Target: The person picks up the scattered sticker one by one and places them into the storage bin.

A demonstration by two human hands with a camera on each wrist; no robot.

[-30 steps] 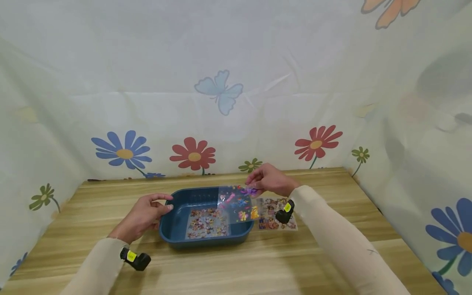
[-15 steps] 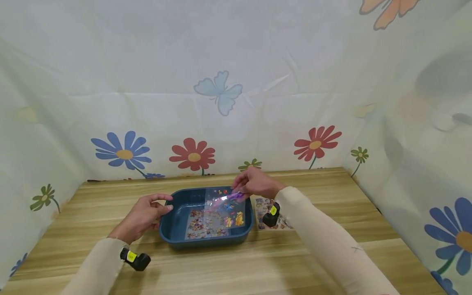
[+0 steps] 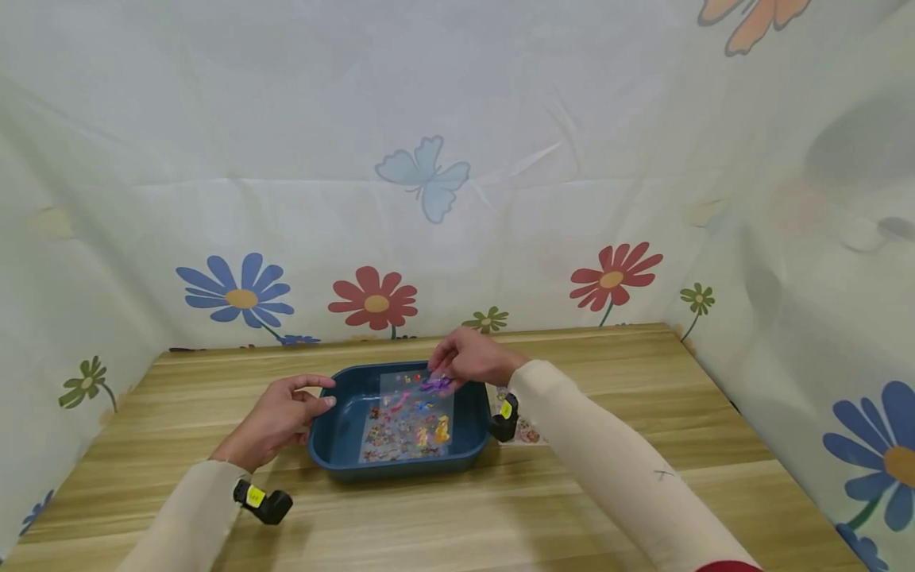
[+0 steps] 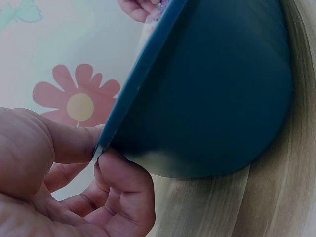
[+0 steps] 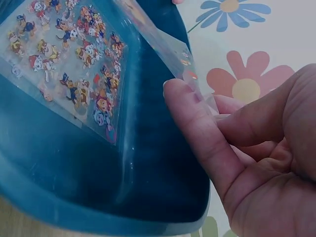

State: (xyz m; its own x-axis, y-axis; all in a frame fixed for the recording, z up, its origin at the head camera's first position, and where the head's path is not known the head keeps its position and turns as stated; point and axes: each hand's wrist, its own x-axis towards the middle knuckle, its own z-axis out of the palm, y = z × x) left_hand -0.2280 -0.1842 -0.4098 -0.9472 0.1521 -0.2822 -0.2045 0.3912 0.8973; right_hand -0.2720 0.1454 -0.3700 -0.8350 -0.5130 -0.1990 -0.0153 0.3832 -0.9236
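Right hand (image 3: pixel 473 357): is pinching a clear printed sheet (image 3: pixel 409 409).
Printed sheet: is hanging over a blue tray (image 3: pixel 400 475).
Left hand (image 3: pixel 280 417): is pinching the tray's rim.
Yellow label (image 3: pixel 253 496): is showing unreadable small marks.

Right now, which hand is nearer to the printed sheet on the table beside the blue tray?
Right. The right hand holds a clear sheet over the tray, left of the table sheet; the left hand grips the tray at its left end, farther away.
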